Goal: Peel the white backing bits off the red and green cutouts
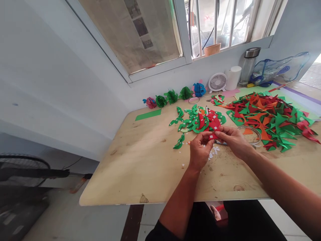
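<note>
A small red paper piece (212, 137) with a white square on it is pinched between my left hand (200, 149) and my right hand (233, 140). Just beyond my fingers lies a pile of green and red paper cutouts (198, 121) dotted with white squares. One green cutout (179, 142) rests apart, left of my left hand. Small white squares (214, 152) are scattered on the wood between my wrists. A roll of clear tape (258, 135) lies beside my right hand, partly against the scraps.
A large heap of red, green and orange paper scraps (268, 117) covers the table's (125, 167) right side. Paper figures (172, 96), a small white fan (217, 82), a glass bottle (248, 67) and a clear bag (281, 70) line the wall.
</note>
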`<state>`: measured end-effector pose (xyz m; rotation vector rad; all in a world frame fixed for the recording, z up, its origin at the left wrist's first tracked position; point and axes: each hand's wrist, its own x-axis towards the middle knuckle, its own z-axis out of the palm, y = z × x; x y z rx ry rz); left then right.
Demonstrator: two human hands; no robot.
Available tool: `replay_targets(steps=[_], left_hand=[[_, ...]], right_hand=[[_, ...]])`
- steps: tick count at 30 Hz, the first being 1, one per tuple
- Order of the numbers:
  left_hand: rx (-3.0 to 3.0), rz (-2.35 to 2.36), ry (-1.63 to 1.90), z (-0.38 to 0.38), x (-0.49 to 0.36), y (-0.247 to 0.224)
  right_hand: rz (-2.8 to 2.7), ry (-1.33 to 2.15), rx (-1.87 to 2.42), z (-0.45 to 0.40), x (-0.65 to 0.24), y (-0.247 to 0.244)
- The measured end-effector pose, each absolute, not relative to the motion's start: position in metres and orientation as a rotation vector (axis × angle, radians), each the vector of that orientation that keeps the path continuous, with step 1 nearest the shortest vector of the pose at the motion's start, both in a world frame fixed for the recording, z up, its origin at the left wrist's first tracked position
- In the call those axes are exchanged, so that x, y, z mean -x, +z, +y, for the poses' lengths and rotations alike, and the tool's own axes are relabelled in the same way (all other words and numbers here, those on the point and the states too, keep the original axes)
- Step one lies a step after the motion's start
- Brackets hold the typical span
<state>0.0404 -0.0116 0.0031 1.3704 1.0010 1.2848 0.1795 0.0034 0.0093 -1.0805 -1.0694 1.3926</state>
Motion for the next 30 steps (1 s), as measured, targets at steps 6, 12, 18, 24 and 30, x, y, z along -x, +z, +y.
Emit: replay_targets(steps=[6, 12, 18, 24, 30], left_hand=[[-1.390, 1.037, 1.309, -0.0116, -0.0394, 0.0023], [-1.420, 1.060, 1.303, -0.0118, -0.0393, 0.0014], [-1.392, 1.005, 1.288, -0.0112, -0.0371, 0.0022], [-1.431, 1.031, 1.291, -0.0094, -0.0359, -0.0014], [-1.613, 1.176, 1.360, -0.0115, -0.0371, 0.0019]], right_hand=[[-1.034, 1.488, 1.039, 0.0023, -0.1801, 0.0086], [-1.174, 1.457, 1.030, 0.0034, -0.1810, 0.0047], [-1.128, 1.464, 1.015, 0.0019, -0.1802, 0.0082], [-1.173, 1.471, 1.032, 0.0024, -0.1807, 0.0066], [-1.206, 1.386, 1.036, 0.0028, -0.1791, 0.0074]])
